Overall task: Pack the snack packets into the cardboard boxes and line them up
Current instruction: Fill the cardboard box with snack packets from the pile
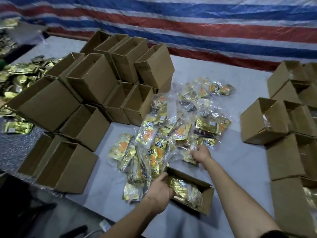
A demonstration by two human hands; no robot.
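Head view: box (205, 201) sits just ahead of me, long axis slanting far-left to near-right, left hand (159, 190) gripping its left end; packets (154, 134) heaped just beyond, right hand (201, 153) nearer, fingers curled on some

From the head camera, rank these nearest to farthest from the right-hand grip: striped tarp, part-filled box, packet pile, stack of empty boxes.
1. Packet pile, table centre; the right-hand grip grasps into it.
2. Part-filled box, just nearer the person, held by the left hand.
3. Stack of empty boxes, rear left.
4. Striped tarp, far back.
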